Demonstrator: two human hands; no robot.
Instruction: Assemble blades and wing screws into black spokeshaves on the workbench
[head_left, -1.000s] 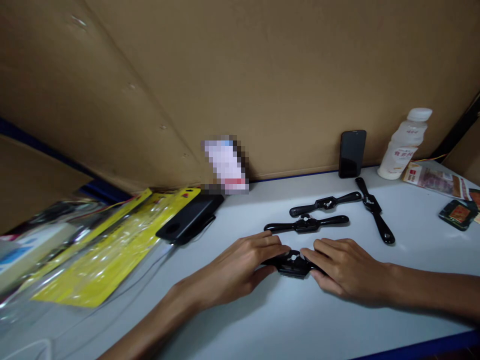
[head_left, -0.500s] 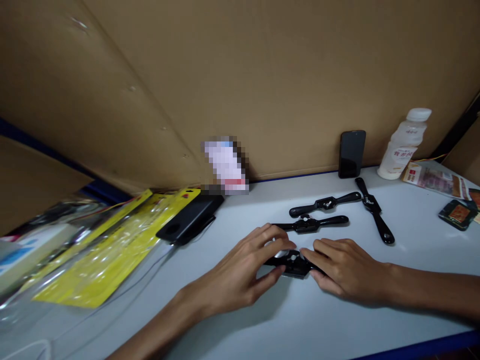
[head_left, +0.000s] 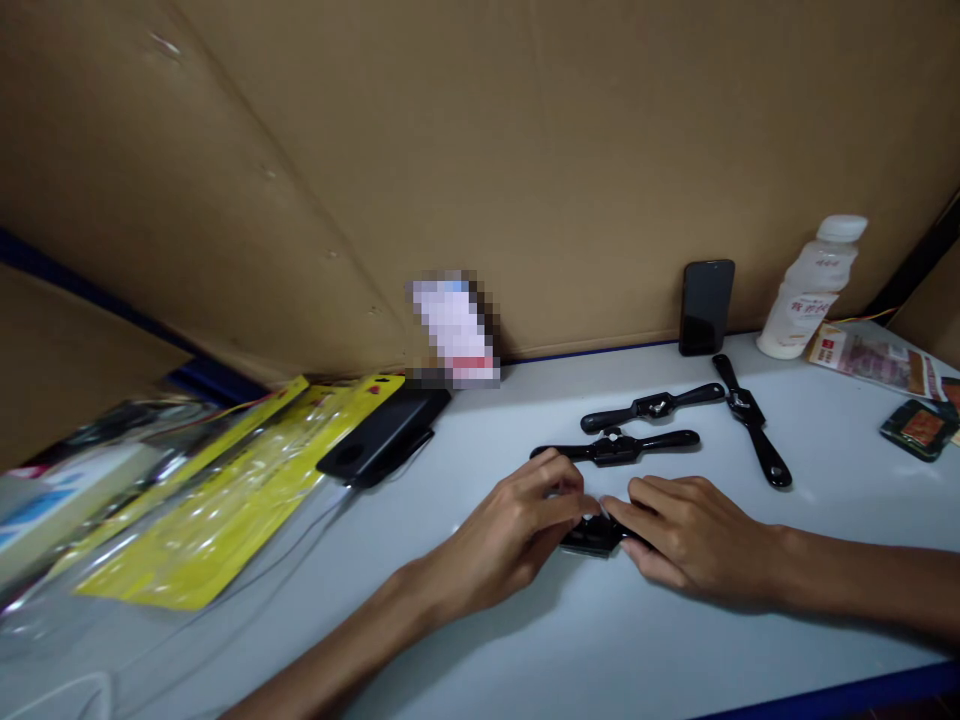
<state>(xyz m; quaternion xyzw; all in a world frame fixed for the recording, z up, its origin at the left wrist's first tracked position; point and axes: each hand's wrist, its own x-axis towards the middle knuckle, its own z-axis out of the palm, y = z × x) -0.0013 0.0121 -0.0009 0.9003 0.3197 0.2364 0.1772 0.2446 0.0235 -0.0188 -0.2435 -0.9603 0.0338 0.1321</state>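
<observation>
A black spokeshave (head_left: 589, 540) lies low over the table between my hands. My right hand (head_left: 679, 530) is closed around its right handle. Over the left part of its body, my left hand (head_left: 517, 525) bends with thumb and fingers drawn together in a pinch at the tool. The fingers cover the left handle and some of the middle, so the exact spot they grip is hidden. Just beyond lies a second spokeshave (head_left: 615, 450), with a third spokeshave (head_left: 652, 407) behind it. Another spokeshave (head_left: 750, 420) lies slanted to the right.
A dark phone (head_left: 706, 307) leans on the cardboard wall (head_left: 585, 180) beside a white bottle (head_left: 806, 290). Small food packets (head_left: 919, 428) lie at the right. Yellow packaging (head_left: 202, 540), a black device (head_left: 382, 435) and a cable occupy the left. A blurred-out upright object (head_left: 454, 325) stands at the back.
My left fingers and thumb have drawn closer together and shifted slightly right over the spokeshave's body. The right hand keeps its hold. The view has shifted a little.
</observation>
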